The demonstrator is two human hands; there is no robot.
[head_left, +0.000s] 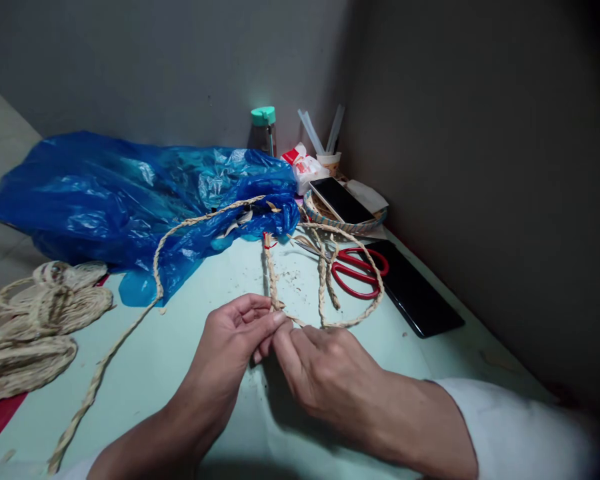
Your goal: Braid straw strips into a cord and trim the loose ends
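Observation:
My left hand (243,327) and my right hand (320,360) meet at the middle of the table. Both are closed on a pale braided straw cord (273,277). The cord's far end is tied with red thread (267,240) and points away from me. From my right hand a stretch of cord curves round in a loop (380,287) toward the back. Red-handled scissors (357,272) lie partly inside that loop. My fingertips hide the exact spot being pinched. Another long braided cord (123,340) runs from the blue plastic bag (105,193) to the front left.
Bundles of coiled braid (50,313) lie at the left. On the right rest a black tablet-like slab (415,293) and a phone (341,200) atop a round woven basket (325,219). A green-lidded bottle (263,127) and a cup with straws (329,162) stand by the wall.

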